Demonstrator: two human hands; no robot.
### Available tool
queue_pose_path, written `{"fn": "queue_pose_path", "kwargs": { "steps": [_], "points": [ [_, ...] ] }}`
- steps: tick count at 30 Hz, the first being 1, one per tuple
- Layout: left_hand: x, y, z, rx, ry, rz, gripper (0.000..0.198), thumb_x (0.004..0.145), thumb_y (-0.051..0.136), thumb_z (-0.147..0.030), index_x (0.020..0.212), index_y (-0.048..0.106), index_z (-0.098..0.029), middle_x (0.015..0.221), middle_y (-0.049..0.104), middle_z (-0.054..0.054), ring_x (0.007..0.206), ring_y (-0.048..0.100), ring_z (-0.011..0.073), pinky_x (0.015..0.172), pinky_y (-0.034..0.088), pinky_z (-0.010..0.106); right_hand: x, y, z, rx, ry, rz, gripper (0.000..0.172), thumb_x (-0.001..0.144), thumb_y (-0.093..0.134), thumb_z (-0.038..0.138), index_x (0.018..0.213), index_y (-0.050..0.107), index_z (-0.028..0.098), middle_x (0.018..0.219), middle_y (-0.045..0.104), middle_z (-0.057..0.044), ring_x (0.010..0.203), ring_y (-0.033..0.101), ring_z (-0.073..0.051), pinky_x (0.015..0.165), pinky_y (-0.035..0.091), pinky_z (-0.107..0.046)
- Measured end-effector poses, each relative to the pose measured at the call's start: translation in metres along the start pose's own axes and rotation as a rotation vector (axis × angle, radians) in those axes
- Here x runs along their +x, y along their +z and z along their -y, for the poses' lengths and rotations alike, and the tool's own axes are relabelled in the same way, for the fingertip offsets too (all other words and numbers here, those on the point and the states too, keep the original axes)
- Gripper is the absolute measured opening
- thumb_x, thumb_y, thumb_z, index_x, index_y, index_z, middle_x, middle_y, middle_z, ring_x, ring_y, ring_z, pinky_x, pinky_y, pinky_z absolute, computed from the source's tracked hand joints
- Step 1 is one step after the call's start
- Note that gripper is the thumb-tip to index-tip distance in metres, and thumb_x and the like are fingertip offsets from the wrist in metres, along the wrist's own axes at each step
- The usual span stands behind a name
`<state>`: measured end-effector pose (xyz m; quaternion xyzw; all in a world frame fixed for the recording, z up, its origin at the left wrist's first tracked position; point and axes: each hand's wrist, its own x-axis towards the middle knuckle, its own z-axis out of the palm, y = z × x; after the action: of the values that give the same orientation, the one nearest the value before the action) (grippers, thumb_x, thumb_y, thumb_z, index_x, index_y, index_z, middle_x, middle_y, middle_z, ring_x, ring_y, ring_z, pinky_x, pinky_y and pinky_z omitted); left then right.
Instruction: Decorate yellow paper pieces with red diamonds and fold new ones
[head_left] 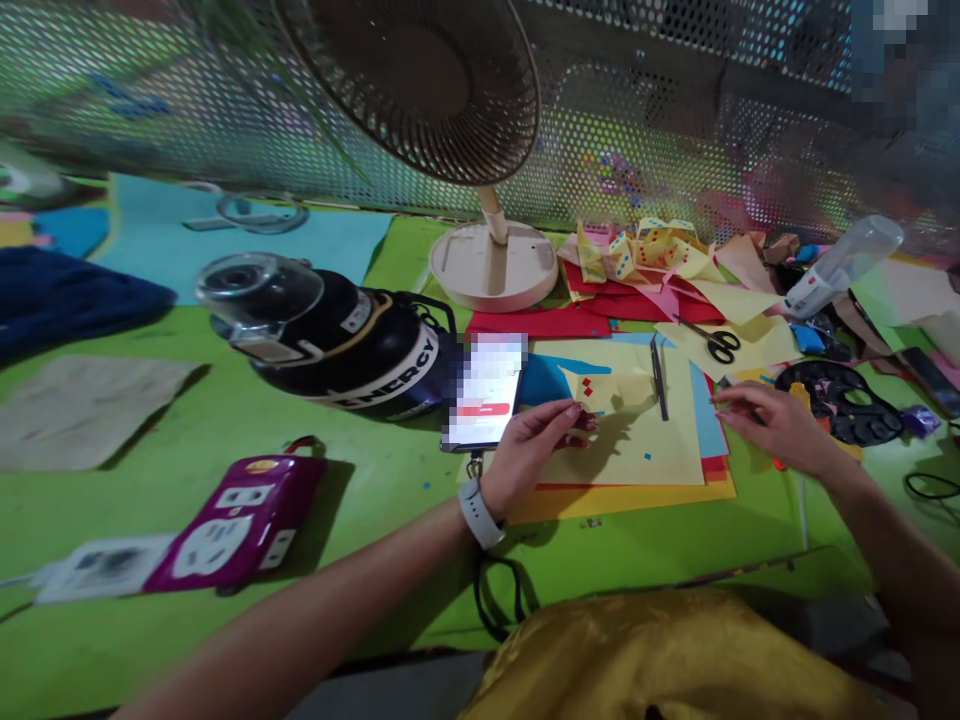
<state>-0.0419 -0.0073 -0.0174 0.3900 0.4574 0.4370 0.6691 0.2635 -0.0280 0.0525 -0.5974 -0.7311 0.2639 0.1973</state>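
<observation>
My left hand (536,445), with a pale watch on its wrist, is over the left part of a pale yellow paper sheet (637,455). Its thumb and fingers are drawn together, and whatever may be between them is too small to make out. Just beyond the fingertips is a small yellow paper piece (626,388) with red diamond shapes. My right hand (776,425) is at the sheet's right side, fingers stretched leftward and apart, with nothing visible in them. Black tweezers (659,378) lie on the sheet between the hands. A lit phone (486,390) lies by my left hand.
Beyond the sheet lie scissors (721,345), paper scraps and folded yellow paper dice (660,240). A fan (493,265) stands at the back; a large black bottle (352,340) and a purple power strip (240,520) lie left. A black palette-like tray (855,400) is right.
</observation>
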Motion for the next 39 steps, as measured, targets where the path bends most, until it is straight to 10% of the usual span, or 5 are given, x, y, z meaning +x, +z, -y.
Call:
{"fn": "queue_pose_path", "kwargs": {
  "steps": [5,11,39],
  "points": [
    [-0.001,0.0,0.001,0.023,0.024,-0.002,0.041,0.068,0.074,-0.053,0.086,0.072,-0.016,0.083,0.075,0.008,0.079,0.069,0.0214,0.071,0.056,0.033,0.049,0.061,0.046,0.584,0.206,0.341,0.032,0.079,0.065,0.047,0.097,0.068,0.021,0.094,0.071,-0.005,0.073,0.065,-0.014,0.062,0.05,-0.027],
    [0.002,-0.002,0.006,0.046,0.023,0.026,0.04,0.071,0.071,-0.054,0.088,0.072,-0.017,0.086,0.076,0.008,0.073,0.068,0.0185,0.071,0.056,0.033,0.066,0.103,0.059,1.012,0.384,0.254,0.035,0.064,0.078,0.046,0.075,0.061,0.017,0.066,0.063,0.003,0.046,0.047,-0.005,0.045,0.035,-0.021],
    [0.003,-0.001,0.001,-0.016,-0.038,0.001,0.035,0.066,0.078,-0.045,0.084,0.07,-0.016,0.075,0.072,0.003,0.063,0.063,0.012,0.06,0.054,0.024,0.062,0.108,0.048,1.018,0.366,0.188,0.036,0.064,0.079,0.046,0.074,0.061,0.017,0.058,0.058,0.006,0.044,0.047,-0.005,0.044,0.032,-0.021]
  ]
}}
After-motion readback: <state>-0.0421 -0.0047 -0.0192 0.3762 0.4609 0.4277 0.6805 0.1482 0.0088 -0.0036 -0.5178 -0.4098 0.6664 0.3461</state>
